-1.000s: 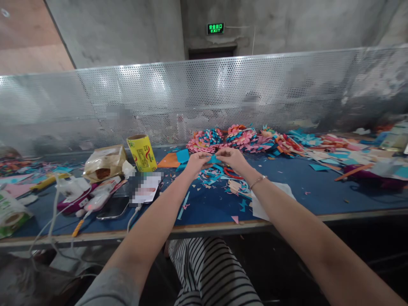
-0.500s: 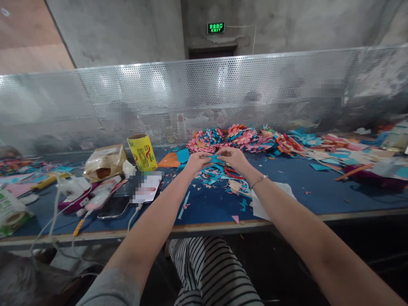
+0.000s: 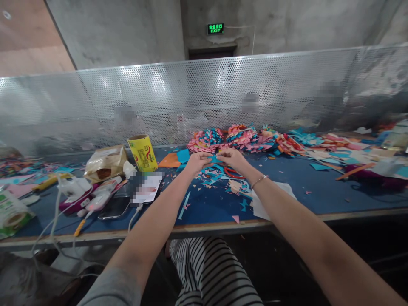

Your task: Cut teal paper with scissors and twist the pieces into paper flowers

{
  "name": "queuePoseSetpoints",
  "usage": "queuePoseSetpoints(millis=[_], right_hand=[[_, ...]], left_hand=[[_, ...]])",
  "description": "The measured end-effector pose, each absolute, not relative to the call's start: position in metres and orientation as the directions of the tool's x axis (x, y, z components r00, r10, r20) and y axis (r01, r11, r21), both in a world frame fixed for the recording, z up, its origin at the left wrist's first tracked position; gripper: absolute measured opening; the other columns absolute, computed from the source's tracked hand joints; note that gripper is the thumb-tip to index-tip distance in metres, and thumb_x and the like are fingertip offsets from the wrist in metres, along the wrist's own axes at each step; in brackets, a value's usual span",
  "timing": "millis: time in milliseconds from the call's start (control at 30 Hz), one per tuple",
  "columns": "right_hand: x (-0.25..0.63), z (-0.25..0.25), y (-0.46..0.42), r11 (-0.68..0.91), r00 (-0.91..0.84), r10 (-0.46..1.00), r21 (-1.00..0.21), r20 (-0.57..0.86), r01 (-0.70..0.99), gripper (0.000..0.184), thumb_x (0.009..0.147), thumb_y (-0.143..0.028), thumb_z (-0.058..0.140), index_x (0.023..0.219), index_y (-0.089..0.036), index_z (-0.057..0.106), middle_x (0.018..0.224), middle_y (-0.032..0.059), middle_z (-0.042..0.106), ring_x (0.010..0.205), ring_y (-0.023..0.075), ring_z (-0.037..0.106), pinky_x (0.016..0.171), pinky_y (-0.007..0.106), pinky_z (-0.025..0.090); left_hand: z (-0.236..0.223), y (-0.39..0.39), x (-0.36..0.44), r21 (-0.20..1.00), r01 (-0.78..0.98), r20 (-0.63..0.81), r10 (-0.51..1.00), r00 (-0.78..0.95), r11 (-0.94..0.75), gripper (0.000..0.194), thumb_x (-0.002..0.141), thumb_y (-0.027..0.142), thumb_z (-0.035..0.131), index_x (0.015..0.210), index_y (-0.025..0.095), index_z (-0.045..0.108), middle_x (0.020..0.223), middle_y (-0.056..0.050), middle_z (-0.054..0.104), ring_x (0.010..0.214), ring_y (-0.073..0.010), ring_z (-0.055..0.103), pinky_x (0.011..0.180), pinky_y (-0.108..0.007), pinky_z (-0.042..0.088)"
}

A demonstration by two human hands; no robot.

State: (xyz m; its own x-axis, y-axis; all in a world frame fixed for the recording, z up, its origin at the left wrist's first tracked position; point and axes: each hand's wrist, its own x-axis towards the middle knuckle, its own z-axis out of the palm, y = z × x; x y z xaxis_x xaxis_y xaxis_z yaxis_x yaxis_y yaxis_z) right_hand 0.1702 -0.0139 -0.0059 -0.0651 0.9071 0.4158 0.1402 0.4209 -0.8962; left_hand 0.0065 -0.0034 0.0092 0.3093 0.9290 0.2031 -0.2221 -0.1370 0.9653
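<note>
My left hand and my right hand meet over the middle of the blue table, fingers pinched together. Between them they hold a small blue paper piece. Just under the hands lie curled blue and red paper cuttings. Behind the hands sits a row of pink, blue and orange paper flowers. A thin bracelet circles my right wrist.
At the left stand a yellow roll, a brown bag, chargers with white cables and a phone. Loose coloured paper covers the right side. A perforated metal screen backs the table. White paper lies under my right forearm.
The hands have barely moved; the fingers have shifted slightly on the blue paper piece and drawn a little closer together.
</note>
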Motion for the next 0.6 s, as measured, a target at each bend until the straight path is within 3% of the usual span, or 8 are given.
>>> queuePoseSetpoints(millis=[267, 467, 600], right_hand=[[0.1704, -0.0046, -0.0143, 0.446, -0.050, 0.894, -0.873, 0.445, 0.196, 0.029, 0.058, -0.040, 0.070, 0.071, -0.015, 0.064, 0.056, -0.0001, 0.058, 0.051, 0.0111, 0.053, 0.055, 0.027, 0.048], [0.1718, -0.0038, -0.0143, 0.502, -0.072, 0.861, -0.819, 0.503, 0.277, 0.024, 0.062, -0.036, 0.065, 0.070, -0.014, 0.065, 0.054, 0.0002, 0.057, 0.048, 0.0100, 0.049, 0.050, 0.025, 0.043], [0.1723, -0.0053, -0.0118, 0.492, -0.078, 0.869, -0.840, 0.488, 0.227, 0.026, 0.059, -0.037, 0.066, 0.070, -0.014, 0.066, 0.054, -0.0003, 0.056, 0.048, 0.0101, 0.049, 0.051, 0.026, 0.044]], left_hand=[[0.0085, -0.0041, 0.0069, 0.968, -0.195, 0.217, 0.922, 0.320, -0.160, 0.021, 0.054, 0.007, 0.074, 0.073, 0.009, 0.063, 0.058, 0.000, 0.062, 0.059, -0.0105, 0.060, 0.080, -0.039, 0.051], [0.0032, -0.0035, 0.0082, 0.959, -0.184, 0.266, 0.905, 0.333, -0.214, 0.021, 0.055, 0.021, 0.076, 0.068, 0.010, 0.063, 0.057, 0.001, 0.060, 0.063, -0.0116, 0.060, 0.079, -0.037, 0.051], [0.0022, -0.0026, 0.0083, 0.957, -0.172, 0.280, 0.906, 0.318, -0.235, 0.025, 0.053, 0.025, 0.077, 0.066, 0.010, 0.062, 0.056, 0.001, 0.059, 0.061, -0.0115, 0.060, 0.077, -0.037, 0.052]])
